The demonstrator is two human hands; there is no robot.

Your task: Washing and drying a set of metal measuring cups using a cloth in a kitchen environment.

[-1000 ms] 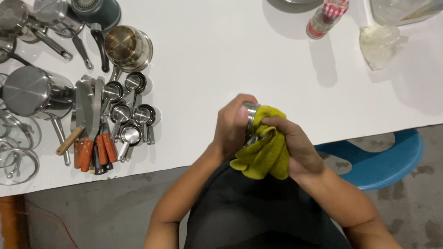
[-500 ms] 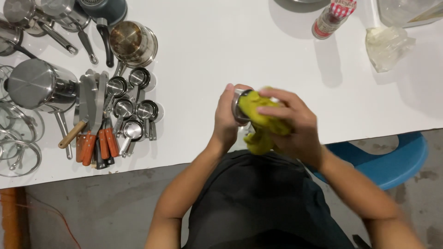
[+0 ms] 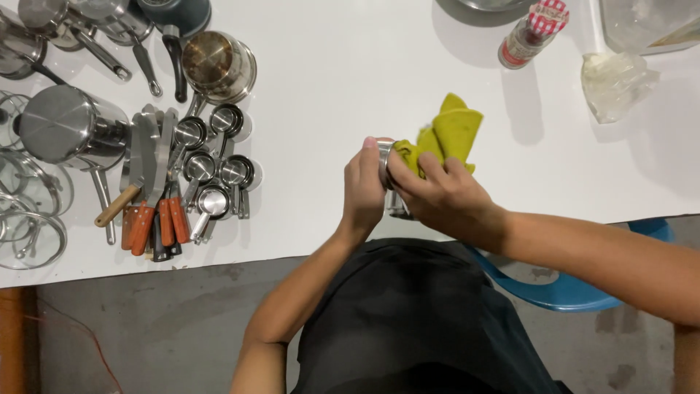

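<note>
Centrally, one small steel cup is held above the near edge of the white tabletop. Left hand is clenched around the cup's side. Right hand grips one yellow-green cloth, its fingers pressing the cloth into the cup's mouth. Most of the cup is hidden by both hands.

Well to the left of the cup lie six steel measuring cups, a bundle of orange-handled knives, several pots and glass lids, partly cut off. Beyond the cup to the right stand one checked-lid jar and one crumpled clear bag.
</note>
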